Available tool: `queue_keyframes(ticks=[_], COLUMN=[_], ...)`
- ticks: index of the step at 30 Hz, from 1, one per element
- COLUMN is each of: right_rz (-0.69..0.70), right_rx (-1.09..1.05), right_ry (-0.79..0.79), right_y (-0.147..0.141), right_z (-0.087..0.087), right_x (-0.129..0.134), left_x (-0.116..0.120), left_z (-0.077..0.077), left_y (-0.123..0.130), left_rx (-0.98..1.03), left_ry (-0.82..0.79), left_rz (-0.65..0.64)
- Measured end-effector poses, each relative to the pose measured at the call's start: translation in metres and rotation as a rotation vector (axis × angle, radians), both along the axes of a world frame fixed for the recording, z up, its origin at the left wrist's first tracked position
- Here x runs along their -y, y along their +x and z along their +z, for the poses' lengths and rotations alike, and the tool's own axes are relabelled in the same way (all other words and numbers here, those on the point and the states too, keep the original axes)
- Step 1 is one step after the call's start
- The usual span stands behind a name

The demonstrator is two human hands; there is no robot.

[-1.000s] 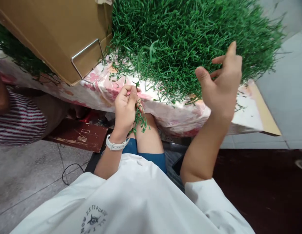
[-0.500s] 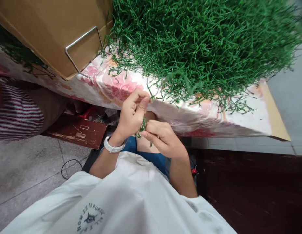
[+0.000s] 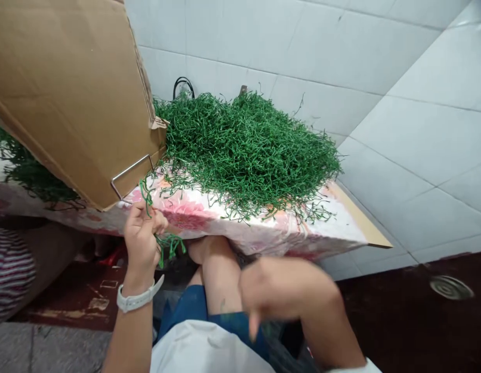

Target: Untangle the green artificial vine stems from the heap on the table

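Observation:
My left hand point(image 3: 143, 230), with a white band point(image 3: 139, 298) at its wrist, is closed on a few thin green plastic-looking sprigs point(image 3: 172, 246). Their tips stick out above the fingers and below the palm, in front of the floral-covered table's edge. My right hand point(image 3: 283, 287) is over my lap, apart from the left and smeared by motion. One finger of it points down, but I cannot see whether anything is in it. A large heap of similar green sprigs point(image 3: 248, 150) lies on the table beyond both hands.
A cardboard box point(image 3: 77, 103) stands at the left with a bent metal wire frame point(image 3: 131, 171) against it. More greenery point(image 3: 38, 173) lies behind the box. A person's striped sleeve point(image 3: 11, 269) is at far left. White tiled walls point(image 3: 302, 46) rise behind the table point(image 3: 264, 233).
My hands have parted: the left moved left with the sprigs towards the wire frame, the right swung right and down. The view has tilted up, showing more wall.

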State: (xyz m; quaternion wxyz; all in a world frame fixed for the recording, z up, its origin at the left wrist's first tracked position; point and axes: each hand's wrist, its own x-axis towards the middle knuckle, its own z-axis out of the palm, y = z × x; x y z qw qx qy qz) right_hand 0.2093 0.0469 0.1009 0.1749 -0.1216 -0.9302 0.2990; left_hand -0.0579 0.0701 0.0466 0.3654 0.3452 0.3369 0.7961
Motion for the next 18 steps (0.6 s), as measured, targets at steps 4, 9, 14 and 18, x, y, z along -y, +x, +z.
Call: queue_keyframes(ticks=[4, 9, 14, 18], right_rz=[-0.403, -0.662, -0.502, -0.529], right_rx=[-0.389, -0.488, -0.349, -0.411], right_ry=[-0.172, -0.611, -0.326, -0.28], right_y=[0.016, -0.016, -0.063, -0.071], right_z=[0.027, -0.011, -0.064, -0.072], right_x=[-0.075, -0.068, -0.005, 0.008], left_x=[0.013, 0.019, 0.024, 0.028], left_z=[-0.004, -0.012, -0.012, -0.01], left_y=[0.027, 0.045, 0.056, 0.064], left_rx=[0.0, -0.036, -0.127, -0.024], left_ry=[-0.112, -0.226, -0.25, -0.279], left_rz=[-0.131, -0.186, -0.115, -0.331])
